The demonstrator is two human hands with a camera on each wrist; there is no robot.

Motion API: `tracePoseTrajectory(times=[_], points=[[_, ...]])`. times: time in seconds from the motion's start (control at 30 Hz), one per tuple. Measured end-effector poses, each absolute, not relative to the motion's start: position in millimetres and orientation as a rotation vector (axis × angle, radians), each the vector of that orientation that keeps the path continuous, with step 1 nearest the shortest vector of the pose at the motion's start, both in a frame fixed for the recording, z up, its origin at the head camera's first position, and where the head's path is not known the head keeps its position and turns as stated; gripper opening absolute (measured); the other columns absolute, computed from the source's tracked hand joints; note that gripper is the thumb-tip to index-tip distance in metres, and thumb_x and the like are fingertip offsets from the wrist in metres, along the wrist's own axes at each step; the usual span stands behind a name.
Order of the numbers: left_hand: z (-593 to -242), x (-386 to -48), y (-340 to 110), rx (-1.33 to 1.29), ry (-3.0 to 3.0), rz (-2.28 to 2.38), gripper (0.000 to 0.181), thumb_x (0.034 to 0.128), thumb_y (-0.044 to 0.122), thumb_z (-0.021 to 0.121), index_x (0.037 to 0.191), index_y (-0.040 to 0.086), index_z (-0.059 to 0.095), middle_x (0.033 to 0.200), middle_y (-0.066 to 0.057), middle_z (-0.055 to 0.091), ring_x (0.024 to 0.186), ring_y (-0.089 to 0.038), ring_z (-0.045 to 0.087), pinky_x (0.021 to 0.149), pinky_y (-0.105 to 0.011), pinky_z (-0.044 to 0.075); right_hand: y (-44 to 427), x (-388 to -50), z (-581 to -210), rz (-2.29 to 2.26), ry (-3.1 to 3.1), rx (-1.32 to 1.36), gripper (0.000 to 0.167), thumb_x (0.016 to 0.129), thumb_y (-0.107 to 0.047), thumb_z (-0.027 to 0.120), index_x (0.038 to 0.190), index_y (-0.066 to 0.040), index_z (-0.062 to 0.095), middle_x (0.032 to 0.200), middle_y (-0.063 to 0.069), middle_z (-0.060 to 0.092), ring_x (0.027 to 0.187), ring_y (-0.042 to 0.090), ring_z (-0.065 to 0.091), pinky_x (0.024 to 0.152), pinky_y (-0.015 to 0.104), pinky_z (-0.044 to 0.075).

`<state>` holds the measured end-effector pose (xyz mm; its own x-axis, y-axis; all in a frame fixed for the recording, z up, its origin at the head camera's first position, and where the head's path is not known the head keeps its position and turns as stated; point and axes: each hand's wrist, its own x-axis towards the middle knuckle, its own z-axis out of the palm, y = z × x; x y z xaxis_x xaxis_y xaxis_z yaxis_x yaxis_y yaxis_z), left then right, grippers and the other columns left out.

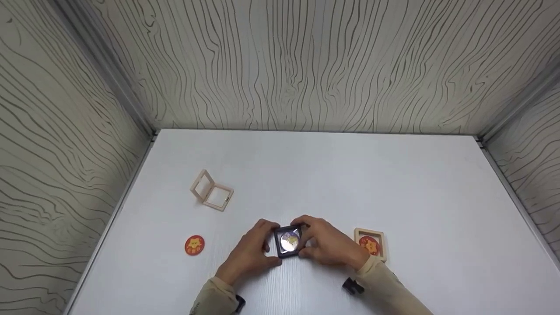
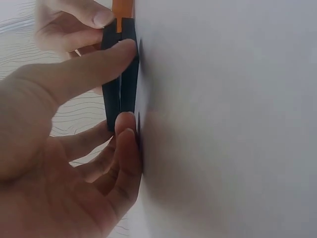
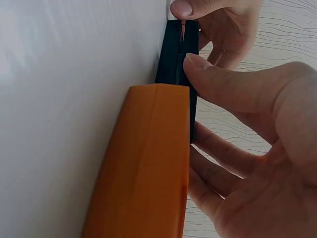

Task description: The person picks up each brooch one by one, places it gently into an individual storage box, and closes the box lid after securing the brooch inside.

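Note:
A small square black display frame (image 1: 289,254) with a clear window lies between both hands, close to the white tabletop. Inside its window is a shiny round disc (image 1: 289,241). The left hand (image 1: 251,248) pinches the frame's left side, thumb at the near corner and fingers at the far corner. From the opposite side, the right hand (image 1: 330,243) grips it with thumb and fingers. In the left wrist view the frame (image 2: 112,84) appears edge-on, its two halves together with a thin seam between them. The same frame (image 3: 171,49) shows in the right wrist view.
A wooden hinged frame (image 1: 226,200) stands open at the back left. Nearer lies a red disc with a yellow star (image 1: 194,245). Beside the right forearm, a wooden frame (image 1: 382,243) holds another red disc (image 1: 369,245). Patterned walls (image 1: 288,65) border the white table (image 1: 328,175).

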<state>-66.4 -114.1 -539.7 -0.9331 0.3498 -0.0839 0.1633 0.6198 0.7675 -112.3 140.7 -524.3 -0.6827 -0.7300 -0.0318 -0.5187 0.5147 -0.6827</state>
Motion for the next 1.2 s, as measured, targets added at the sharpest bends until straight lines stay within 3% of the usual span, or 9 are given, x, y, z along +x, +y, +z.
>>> tracePoseTrajectory(times=[0.2,0.47,0.87,1.03,1.2], points=[[-540.3,-66.5,-113.3,0.418,2.631,1.215,0.073,0.0794,0.025,0.095,0.142,0.011,0.060,0.127,0.002,0.059,0.084,-0.008,0.057,0.071,-0.022,0.048,140.3,-112.1,-526.8,-0.952,2.460,-1.112,0.007,0.085,-0.011,0.087,0.085,-0.017,0.085,0.147,0.011,0.060,0.134,0.033,0.061,0.115,0.056,0.047],[-541.6,-65.4,-115.2,0.417,2.656,1.225,0.072,0.0786,0.025,0.096,0.140,0.010,0.062,0.130,0.001,0.060,0.082,-0.008,0.057,0.071,-0.022,0.048,136.9,-110.9,-525.7,-0.900,2.486,-1.148,0.004,0.085,-0.012,0.088,0.087,-0.016,0.085,0.146,0.012,0.061,0.134,0.032,0.061,0.115,0.054,0.048],[-537.4,-56.4,-119.5,0.330,2.548,1.308,0.084,0.0827,0.018,0.091,0.152,0.002,0.048,0.131,-0.006,0.055,0.090,-0.012,0.057,0.074,-0.023,0.046,146.2,-114.8,-526.3,-0.972,2.466,-1.035,0.008,0.084,-0.008,0.085,0.088,-0.014,0.083,0.148,0.009,0.061,0.137,0.034,0.060,0.116,0.056,0.046],[-529.9,-50.3,-130.8,0.282,2.609,1.258,0.080,0.0847,0.016,0.090,0.152,0.003,0.049,0.129,-0.007,0.057,0.096,-0.015,0.057,0.079,-0.026,0.047,144.3,-124.1,-511.2,-0.877,2.463,-1.020,0.012,0.088,-0.012,0.085,0.099,-0.013,0.080,0.154,0.013,0.057,0.140,0.039,0.057,0.116,0.058,0.047],[-521.3,-36.5,-147.7,0.171,2.715,1.175,0.074,0.0861,0.016,0.090,0.149,0.005,0.053,0.137,-0.010,0.059,0.107,-0.020,0.060,0.093,-0.039,0.056,121.5,-147.4,-481.8,-0.779,2.426,-1.142,0.029,0.095,-0.020,0.082,0.120,-0.009,0.074,0.154,0.012,0.059,0.143,0.035,0.056,0.118,0.055,0.045]])
